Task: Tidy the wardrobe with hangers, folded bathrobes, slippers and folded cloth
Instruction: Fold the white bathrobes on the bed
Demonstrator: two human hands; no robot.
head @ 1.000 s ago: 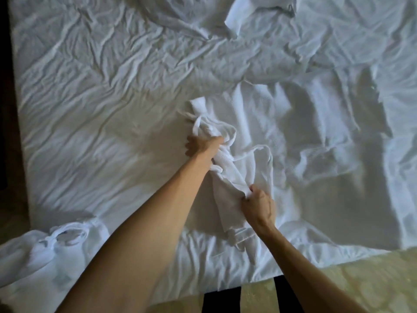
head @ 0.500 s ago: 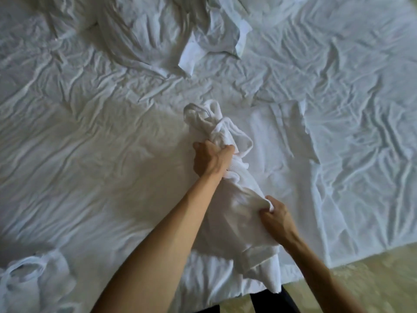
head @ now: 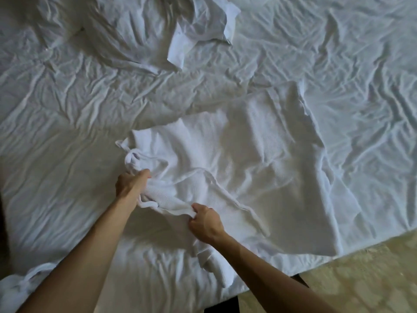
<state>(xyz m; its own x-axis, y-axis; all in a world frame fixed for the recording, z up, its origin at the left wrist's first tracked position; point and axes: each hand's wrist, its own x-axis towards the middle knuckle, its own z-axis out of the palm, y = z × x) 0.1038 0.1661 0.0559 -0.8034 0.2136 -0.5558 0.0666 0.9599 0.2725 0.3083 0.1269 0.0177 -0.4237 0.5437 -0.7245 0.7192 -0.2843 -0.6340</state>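
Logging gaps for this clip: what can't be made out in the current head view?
- White garment: bathrobe or not, unclear.
- Left hand fingertips: buried in gathered cloth.
- Right hand: fingers curled under the fabric.
- White bundle: cut off at the lower-left edge.
- Wardrobe: outside the view.

Bunched bathrobe [head: 259, 159] now apparently spread flat

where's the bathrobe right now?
Head view: the bathrobe lies spread on the bed sheet, centre-right, reaching the bed's near edge. The left hand and right hand grip its bunched near-left edge.
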